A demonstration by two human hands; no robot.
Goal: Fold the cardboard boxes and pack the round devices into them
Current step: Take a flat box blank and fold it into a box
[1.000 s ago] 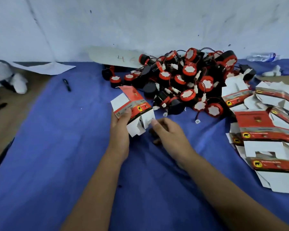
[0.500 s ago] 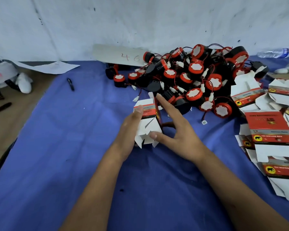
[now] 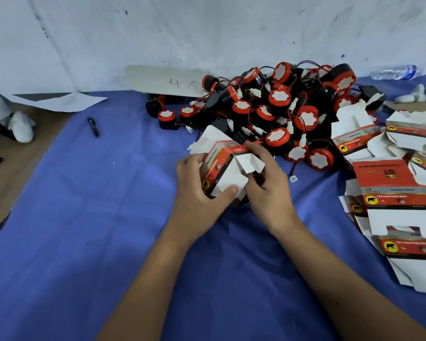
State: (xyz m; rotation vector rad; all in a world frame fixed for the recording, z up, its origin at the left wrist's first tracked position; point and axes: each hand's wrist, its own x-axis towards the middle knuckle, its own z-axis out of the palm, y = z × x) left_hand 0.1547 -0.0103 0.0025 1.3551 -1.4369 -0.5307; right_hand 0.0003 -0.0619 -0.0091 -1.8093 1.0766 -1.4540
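A red and white cardboard box [image 3: 220, 166] is held above the blue cloth at the centre, its white end flaps partly folded. My left hand [image 3: 197, 188] grips its left side, thumb pressed on a white flap. My right hand [image 3: 266, 183] curls round the right side and pinches the flaps there. Behind the box lies a pile of round black devices [image 3: 278, 114] with red caps, white stickers and thin wires. A heap of flat unfolded boxes [image 3: 399, 188] lies at the right.
The blue cloth [image 3: 96, 217] covers the table up to a white wall. A black pen [image 3: 93, 127] lies at the back left, near a sheet of paper [image 3: 59, 102]. A cardboard strip [image 3: 167, 81] marked 46 leans on the wall. A plastic bottle [image 3: 394, 72] lies far right.
The box has been turned and tilted in my hands. My right hand went from flat and open beside it to curled round its right side and flaps.
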